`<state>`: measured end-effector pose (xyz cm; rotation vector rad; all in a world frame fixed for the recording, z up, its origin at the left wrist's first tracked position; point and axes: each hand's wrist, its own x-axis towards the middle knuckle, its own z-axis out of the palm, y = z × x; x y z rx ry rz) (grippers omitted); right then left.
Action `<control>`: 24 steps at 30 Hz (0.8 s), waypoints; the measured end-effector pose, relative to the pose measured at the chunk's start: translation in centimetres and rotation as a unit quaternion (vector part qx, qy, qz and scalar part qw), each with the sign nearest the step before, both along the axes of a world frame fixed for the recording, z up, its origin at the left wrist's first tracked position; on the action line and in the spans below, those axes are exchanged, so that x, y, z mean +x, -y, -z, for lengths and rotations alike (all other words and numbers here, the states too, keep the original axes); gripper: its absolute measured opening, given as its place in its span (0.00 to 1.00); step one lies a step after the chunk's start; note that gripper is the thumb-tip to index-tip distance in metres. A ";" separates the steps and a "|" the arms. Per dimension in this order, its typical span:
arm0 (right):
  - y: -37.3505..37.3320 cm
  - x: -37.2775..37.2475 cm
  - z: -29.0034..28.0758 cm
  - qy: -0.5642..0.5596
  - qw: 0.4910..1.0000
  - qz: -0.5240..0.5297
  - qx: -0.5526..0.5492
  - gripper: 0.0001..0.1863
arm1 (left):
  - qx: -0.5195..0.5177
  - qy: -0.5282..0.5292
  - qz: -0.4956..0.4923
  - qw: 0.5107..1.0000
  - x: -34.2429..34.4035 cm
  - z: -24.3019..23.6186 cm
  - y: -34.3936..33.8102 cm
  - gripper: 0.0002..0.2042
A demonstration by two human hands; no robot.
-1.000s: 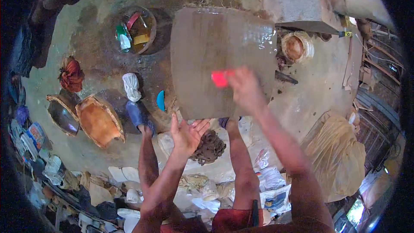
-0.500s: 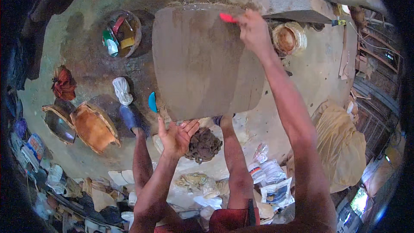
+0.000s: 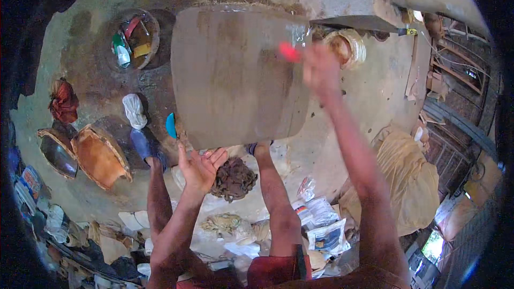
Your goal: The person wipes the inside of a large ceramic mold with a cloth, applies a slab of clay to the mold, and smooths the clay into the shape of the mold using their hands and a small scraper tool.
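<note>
The right arm reaches up from below, only slightly bent at the elbow, its forearm slanting leftward to the right hand [image 3: 321, 72] over the right edge of the grey-brown slab [image 3: 235, 80]. Its fingers close on a red scraper [image 3: 289, 52], pinching it (blur hides how each finger sits); the scraper is above the slab's surface near the right edge, toward the far right corner, and whether it touches I cannot tell. The left hand [image 3: 199, 170] waits by the slab's near left corner, palm up, thumb spread from loosely curled fingers. Just beside it lies a heap of dark clay [image 3: 234, 180], while a teal half-moon scraper [image 3: 171, 125] sits along the slab's left edge.
</note>
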<state>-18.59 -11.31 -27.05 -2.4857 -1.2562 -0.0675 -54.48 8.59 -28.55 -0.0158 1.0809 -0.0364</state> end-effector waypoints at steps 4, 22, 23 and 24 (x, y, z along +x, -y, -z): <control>-1.8 10.7 0.6 -0.031 0.998 0.000 -0.054 0.15 | -0.023 -0.015 0.025 0.999 1.4 -0.4 0.4 0.42; 7.9 -18.5 -2.5 -0.143 0.902 0.408 -0.008 0.10 | -0.029 0.013 0.100 0.994 0.2 0.2 -1.9 0.43; 7.1 -19.4 -2.2 -0.147 0.901 0.409 -0.010 0.10 | 0.027 -0.018 0.123 0.992 0.3 -0.1 -2.0 0.43; 5.9 -20.9 -1.6 -0.153 0.884 0.438 -0.056 0.07 | 0.082 -0.049 0.145 0.985 0.1 0.0 -2.4 0.42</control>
